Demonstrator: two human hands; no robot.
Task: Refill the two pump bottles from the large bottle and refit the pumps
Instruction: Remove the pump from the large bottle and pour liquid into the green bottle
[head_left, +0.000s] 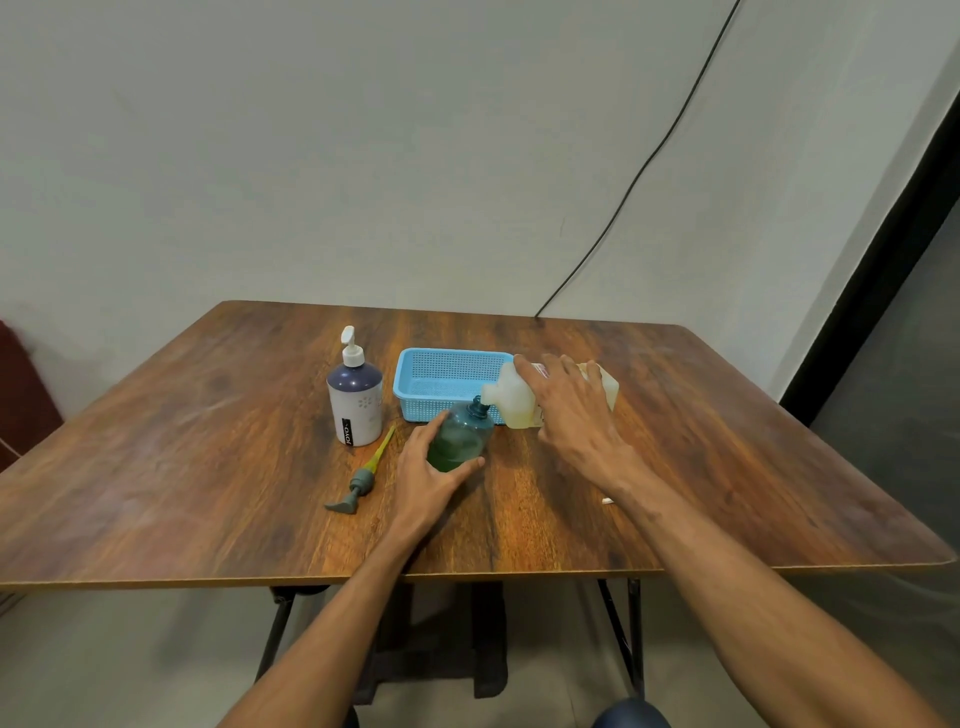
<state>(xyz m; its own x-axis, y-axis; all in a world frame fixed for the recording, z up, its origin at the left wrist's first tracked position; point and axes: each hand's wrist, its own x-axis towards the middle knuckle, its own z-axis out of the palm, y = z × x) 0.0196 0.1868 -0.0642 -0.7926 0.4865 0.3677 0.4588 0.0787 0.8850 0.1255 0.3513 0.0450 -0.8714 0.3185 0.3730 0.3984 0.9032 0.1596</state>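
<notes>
A small teal pump bottle (464, 435) stands open on the wooden table (208, 467), with green liquid in its lower part. My left hand (427, 475) grips it around the base. My right hand (569, 410) holds the large pale bottle (514, 400) tipped on its side, its mouth meeting the teal bottle's neck. The teal bottle's grey pump with a yellow-green tube (363, 475) lies on the table to the left. A white and dark blue pump bottle (355, 402) stands further left with its white pump fitted.
A light blue perforated basket (441, 374) sits just behind the teal bottle. A small white object (607, 501) lies on the table by my right forearm. A black cable (649, 161) runs down the wall behind. The table's front edge is close to me.
</notes>
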